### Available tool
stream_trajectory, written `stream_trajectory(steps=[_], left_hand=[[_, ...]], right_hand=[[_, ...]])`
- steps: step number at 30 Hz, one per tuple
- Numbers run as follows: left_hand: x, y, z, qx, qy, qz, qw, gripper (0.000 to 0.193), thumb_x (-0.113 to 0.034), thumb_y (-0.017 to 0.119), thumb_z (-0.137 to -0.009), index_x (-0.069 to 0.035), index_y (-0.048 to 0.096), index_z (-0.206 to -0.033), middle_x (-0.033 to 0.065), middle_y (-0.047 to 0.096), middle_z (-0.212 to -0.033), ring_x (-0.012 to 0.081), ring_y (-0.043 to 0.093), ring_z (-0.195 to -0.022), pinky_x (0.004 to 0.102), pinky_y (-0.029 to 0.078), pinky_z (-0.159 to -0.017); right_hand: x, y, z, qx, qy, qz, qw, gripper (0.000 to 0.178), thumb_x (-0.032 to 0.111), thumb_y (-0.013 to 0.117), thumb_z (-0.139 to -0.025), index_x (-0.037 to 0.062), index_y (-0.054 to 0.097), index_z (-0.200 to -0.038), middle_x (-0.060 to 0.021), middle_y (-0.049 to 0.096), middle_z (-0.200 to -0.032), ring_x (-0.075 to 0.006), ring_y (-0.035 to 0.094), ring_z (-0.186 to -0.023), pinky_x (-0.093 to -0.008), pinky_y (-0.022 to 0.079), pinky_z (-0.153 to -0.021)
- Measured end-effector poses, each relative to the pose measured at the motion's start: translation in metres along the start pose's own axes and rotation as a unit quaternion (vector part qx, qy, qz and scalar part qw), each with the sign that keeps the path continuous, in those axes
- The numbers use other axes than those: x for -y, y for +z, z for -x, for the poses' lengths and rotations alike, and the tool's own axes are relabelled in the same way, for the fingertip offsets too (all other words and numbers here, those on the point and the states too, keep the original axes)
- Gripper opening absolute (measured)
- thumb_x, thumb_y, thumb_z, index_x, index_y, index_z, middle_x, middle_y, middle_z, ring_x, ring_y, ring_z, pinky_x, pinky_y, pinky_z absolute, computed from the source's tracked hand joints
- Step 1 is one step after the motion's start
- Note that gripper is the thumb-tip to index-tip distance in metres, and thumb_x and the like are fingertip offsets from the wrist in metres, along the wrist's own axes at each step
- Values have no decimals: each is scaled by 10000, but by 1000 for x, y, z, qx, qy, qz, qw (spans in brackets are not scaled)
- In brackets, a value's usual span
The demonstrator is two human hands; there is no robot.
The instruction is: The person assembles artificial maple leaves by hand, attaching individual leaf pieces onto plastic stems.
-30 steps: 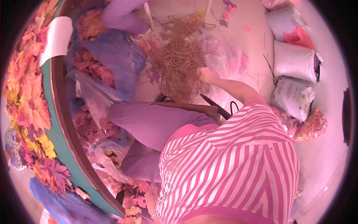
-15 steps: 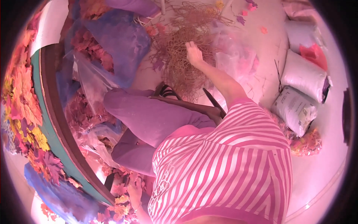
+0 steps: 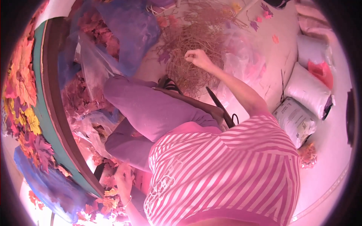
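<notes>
My right hand point(image 3: 198, 60) is held over a loose heap of thin brown twigs point(image 3: 188, 71), its fingers curled closed. Whatever may be between them is too small to make out. At the lower left, my left hand point(image 3: 123, 180) reaches down beside the table edge, among orange and red artificial leaves point(image 3: 109, 193). Its fingertips blend into the leaves, so their grip is unclear. A dark, pointed, blade-like piece with a small loop point(image 3: 218, 101) lies beside my lap, below the right forearm.
A table with a green and brown edge point(image 3: 56, 109) curves along the left, covered in artificial leaves point(image 3: 24, 86). Blue and clear plastic bags point(image 3: 134, 41) of red leaves lie beyond my knees. Filled white sacks point(image 3: 307, 84) stand at the right. Clear plastic point(image 3: 245, 60) lies beside the twigs.
My right hand has come slightly nearer and its fingers are curled more tightly. My left hand has shifted left and up along the table edge. The whole view has turned a little.
</notes>
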State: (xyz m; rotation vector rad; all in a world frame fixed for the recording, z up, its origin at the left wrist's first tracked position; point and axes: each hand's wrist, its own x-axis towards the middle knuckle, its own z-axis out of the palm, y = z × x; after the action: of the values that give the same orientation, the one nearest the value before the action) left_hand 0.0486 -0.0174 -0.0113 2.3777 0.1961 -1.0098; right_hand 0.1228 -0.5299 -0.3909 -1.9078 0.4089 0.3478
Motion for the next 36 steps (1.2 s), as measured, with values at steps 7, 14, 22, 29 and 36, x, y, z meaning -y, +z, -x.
stream_trajectory(steps=[7, 14, 22, 29, 36], left_hand=[[-169, 70, -139, -33, 272, 94, 957, 450, -25, 610, -961, -18, 564, -1408, 194, 624, -1336, 280, 612, -1252, 363, 468, -1048], [-220, 145, -221, 169, 368, 110, 908, 457, -64, 620, -966, -42, 558, -1418, 209, 675, -1255, 358, 648, -1181, 405, 503, -1022], [-199, 165, -195, 195, 406, 19, 893, 468, 16, 597, -944, -126, 598, -1390, 184, 649, -1099, 383, 634, -1041, 429, 541, -903], [-188, 172, -177, 185, 435, -72, 878, 511, 1, 622, -917, -138, 580, -1407, 153, 604, -1019, 345, 610, -963, 421, 527, -882], [-180, 178, -169, 145, 478, -84, 862, 493, 22, 625, -887, -124, 614, -1358, 128, 605, -1029, 319, 603, -963, 408, 522, -897]], right_hand=[[108, -58, 39, 62, -140, -138, 979, 115, 66, 705, -923, 17, 739, -1021, -42, 733, -918, -108, 661, -851, -262, 502, -753], [152, -71, 60, 173, -159, 3, 972, 112, 65, 716, -899, -17, 731, -973, -48, 704, -883, -127, 664, -861, -290, 522, -763], [118, -75, 11, -14, -201, 43, 979, 412, 133, 750, -886, 73, 668, -1285, -145, 641, -1283, -266, 634, -1161, -375, 535, -958], [-22, 10, -79, 229, 89, 362, 899, 1053, 487, 837, -758, 45, 318, -1559, -274, 470, -1500, -414, 439, -1411, -517, 362, -1161], [-98, 9, -70, 174, 168, 423, 873, 490, 200, 675, -914, 97, 557, -1378, -214, 628, -1317, -407, 558, -1292, -491, 462, -1069]])
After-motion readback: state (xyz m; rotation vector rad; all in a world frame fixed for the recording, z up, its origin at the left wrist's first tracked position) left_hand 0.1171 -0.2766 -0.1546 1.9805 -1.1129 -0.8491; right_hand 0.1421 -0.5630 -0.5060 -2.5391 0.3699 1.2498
